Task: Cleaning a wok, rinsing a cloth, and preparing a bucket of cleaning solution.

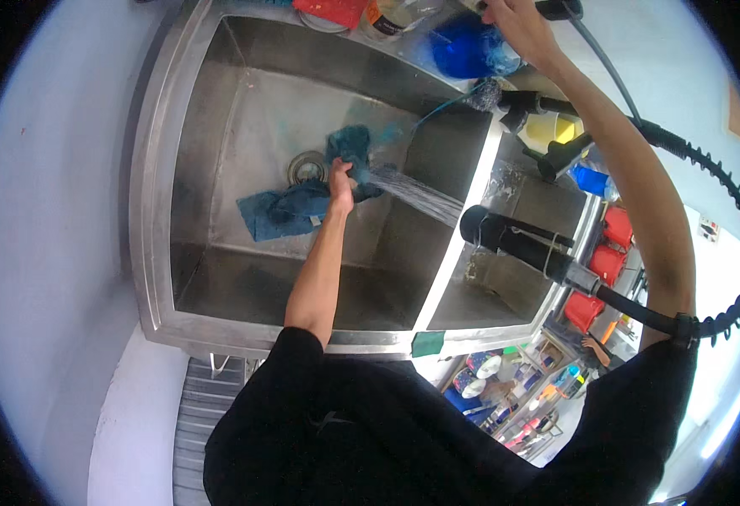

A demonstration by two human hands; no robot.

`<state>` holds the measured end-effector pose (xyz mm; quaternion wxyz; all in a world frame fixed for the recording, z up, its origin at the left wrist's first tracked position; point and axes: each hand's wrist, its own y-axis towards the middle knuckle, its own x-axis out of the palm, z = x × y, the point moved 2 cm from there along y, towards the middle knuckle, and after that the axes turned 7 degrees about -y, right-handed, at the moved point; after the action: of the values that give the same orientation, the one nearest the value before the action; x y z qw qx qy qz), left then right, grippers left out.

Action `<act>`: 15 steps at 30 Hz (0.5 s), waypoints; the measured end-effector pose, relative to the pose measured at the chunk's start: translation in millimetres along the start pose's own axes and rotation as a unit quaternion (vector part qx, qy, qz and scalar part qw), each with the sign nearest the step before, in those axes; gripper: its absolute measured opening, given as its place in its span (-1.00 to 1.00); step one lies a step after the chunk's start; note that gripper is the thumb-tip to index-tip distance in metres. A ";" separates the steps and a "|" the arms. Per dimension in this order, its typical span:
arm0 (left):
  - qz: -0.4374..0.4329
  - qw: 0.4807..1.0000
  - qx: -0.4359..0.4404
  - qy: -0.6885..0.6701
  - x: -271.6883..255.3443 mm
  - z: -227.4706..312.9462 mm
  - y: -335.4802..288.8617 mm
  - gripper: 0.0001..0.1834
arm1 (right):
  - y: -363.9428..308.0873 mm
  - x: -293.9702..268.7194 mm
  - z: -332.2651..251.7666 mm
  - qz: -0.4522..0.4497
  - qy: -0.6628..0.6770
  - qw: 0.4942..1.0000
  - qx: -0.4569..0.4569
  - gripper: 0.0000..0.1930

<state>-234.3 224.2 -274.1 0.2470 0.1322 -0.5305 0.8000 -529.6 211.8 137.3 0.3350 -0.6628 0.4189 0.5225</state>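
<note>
cloth [290, 211] lies lengthwise left-right in sink [155, 169], left hand [340, 181] gripping it.

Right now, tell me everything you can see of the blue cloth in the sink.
The blue cloth is a dark teal, soft fabric, crumpled and wet-looking. It lies on the floor of the steel sink beside the round drain. The left hand grips its bunched upper part, lifting it into the water spray; the rest spreads flat.

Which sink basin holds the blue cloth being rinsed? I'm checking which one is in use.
The larger basin on the person's left: the left hand holds the blue cloth there under the spray beside the drain. The narrower basin holds no cloth.
</note>
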 end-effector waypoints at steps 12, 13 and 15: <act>-0.039 0.974 -0.095 -0.204 -10.6 52.9 19.0 -0.85 | 17.9 29.5 63.1 -0.050 0.048 0.997 -0.023 -0.49; -0.034 0.981 -0.113 -0.151 6.3 47.3 8.0 -0.79 | 30.0 39.5 101.2 -0.076 0.054 0.995 -0.033 -0.47; -0.011 0.989 -0.105 -0.104 26.7 66.3 0.0 -0.71 | 36.2 20.6 64.4 -0.050 -0.001 0.998 -0.033 -0.45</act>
<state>-260.2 170.4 -234.7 0.2119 0.1934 -0.6330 0.7190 -586.7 249.0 102.2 0.3395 -0.6931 0.3673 0.5190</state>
